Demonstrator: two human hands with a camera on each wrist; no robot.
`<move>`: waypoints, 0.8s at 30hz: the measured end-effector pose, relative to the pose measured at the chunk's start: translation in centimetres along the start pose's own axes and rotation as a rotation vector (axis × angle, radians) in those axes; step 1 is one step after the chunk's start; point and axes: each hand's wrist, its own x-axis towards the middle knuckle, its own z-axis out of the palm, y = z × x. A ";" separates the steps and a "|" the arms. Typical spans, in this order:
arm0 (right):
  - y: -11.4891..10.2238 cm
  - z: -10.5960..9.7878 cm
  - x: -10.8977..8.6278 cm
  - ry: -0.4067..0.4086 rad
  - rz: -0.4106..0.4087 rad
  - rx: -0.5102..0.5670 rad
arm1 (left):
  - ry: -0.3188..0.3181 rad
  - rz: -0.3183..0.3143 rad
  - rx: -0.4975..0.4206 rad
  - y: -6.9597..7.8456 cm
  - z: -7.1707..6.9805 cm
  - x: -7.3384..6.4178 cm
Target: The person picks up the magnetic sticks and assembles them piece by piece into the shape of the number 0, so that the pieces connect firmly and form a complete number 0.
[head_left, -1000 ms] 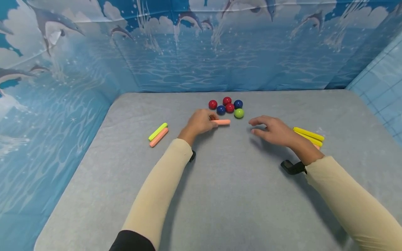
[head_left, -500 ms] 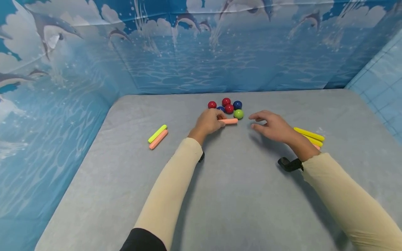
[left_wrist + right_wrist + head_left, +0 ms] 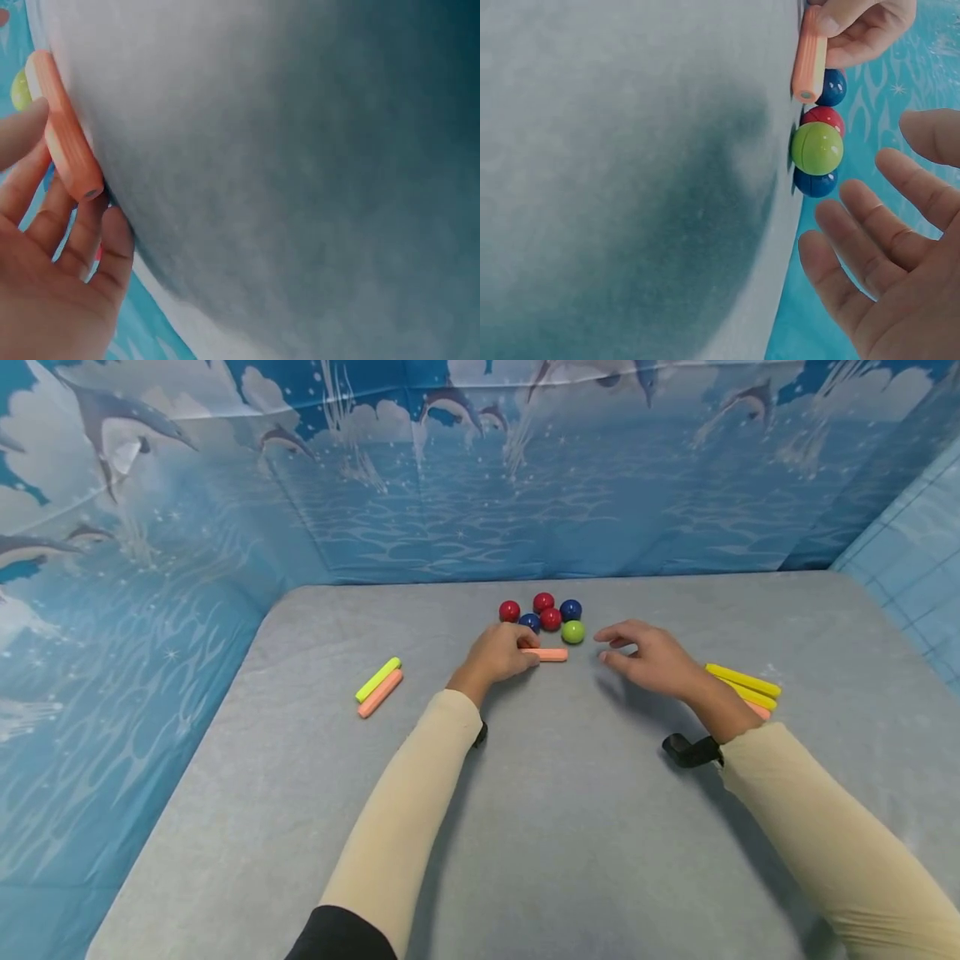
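Observation:
Between thumb and fingers, my left hand (image 3: 501,652) pinches a salmon-orange ribbed stick (image 3: 553,655). A small hole shows in the end of this stick (image 3: 71,135) in the left wrist view. Just behind it is a cluster of glossy balls: a green ball (image 3: 573,632), two blue ones and several red ones. To the right, my right hand (image 3: 647,656) hovers above the table with its fingers loosely spread and nothing in them. In the right wrist view, the green ball (image 3: 817,148) sits between the stick and my right hand (image 3: 900,247).
On the left of the grey table (image 3: 555,835) lie a lime-yellow stick (image 3: 378,680) and another orange stick (image 3: 380,693), side by side. Yellow sticks (image 3: 744,680) and a partly hidden orange one lie beyond my right wrist. A blue dolphin-print curtain (image 3: 480,527) hangs behind the table.
My left hand has slid a little to the right with the orange stick, towards the right hand, then nearly stopped. My right hand has hardly moved.

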 end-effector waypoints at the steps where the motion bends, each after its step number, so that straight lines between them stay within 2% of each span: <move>1: 0.0 -0.1 0.1 0.003 -0.001 -0.002 | -0.009 0.003 -0.001 0.0 0.0 0.0; 4: -0.1 -0.2 0.7 0.006 0.012 -0.023 | -0.023 0.012 -0.005 0.0 0.0 -0.2; 11: -0.7 0.6 3.8 0.002 0.068 -0.077 | -0.009 0.018 -0.041 -0.5 -0.2 -0.3; 17: -1.2 1.2 5.8 -0.046 0.100 -0.105 | -0.001 0.029 -0.043 -0.5 -0.4 -0.2; 20: -1.2 1.7 6.4 -0.062 0.127 -0.127 | 0.002 0.022 -0.036 -0.4 -0.5 -0.3; 24: -0.9 2.2 6.9 -0.033 0.149 -0.141 | 0.000 0.020 -0.044 -0.2 -0.5 -0.3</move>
